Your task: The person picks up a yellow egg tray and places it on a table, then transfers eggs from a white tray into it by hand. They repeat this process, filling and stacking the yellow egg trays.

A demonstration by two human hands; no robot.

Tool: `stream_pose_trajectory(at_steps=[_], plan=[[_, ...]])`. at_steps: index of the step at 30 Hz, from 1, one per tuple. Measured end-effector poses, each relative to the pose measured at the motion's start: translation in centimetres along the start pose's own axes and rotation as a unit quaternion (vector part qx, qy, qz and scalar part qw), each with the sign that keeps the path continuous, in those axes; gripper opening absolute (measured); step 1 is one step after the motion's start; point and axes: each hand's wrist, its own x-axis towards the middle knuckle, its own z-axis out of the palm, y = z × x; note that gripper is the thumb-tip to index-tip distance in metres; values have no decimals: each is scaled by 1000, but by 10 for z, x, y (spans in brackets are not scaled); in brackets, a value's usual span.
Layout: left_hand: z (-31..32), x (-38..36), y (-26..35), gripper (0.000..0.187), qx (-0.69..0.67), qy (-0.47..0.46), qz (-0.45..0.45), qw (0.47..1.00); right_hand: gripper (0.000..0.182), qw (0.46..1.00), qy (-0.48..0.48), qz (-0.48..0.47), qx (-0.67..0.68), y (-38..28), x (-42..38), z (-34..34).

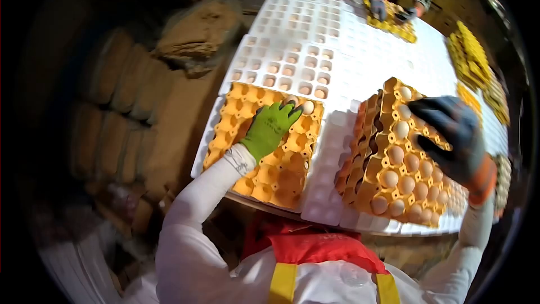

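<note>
My left hand [271, 129], in a green glove, reaches over an orange egg tray [270, 183] with mostly bare cups; its fingertips touch an egg in the top row, beside a pale egg [308, 107]. On the right stands a stack of orange trays [365, 152], its top tray holding several white and brown eggs [396, 155]. My right hand [447, 132], in a dark glove with an orange cuff, hovers over that tray's upper right part, fingers bent and apart. Whether its fingers hold an egg cannot be made out.
White foam trays [332, 81] cover the table, several with eggs in their cups. Across the table, a person's gloved hands [378, 8] hold a yellow tray [394, 25]. Stacked yellow trays [468, 56] stand at the right edge. Brown sacks [197, 31] lie to the left.
</note>
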Motion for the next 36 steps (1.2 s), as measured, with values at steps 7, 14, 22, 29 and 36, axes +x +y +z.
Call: stream_pose_trajectory(at_steps=[7, 14, 22, 29, 36], plan=[[2, 1, -34, 35, -323, 13, -76, 943, 40, 910, -372, 143, -113, -40, 139, 155], [-5, 45, -78, 50, -309, 37, 19, 950, 21, 924, -206, 293, -133, -22, 153, 286], [20, 82, -84, 36, -135, -87, 116, 980, 35, 846, 84, 460, 258, 4, 97, 294], [47, 171, -121, 38, -485, -82, -57, 869, 29, 459, 422, 577, 528, 97, 128, 325], [153, 304, -59, 44, -284, 3, 10, 959, 58, 510, 362, 766, 146, 209, 146, 376]])
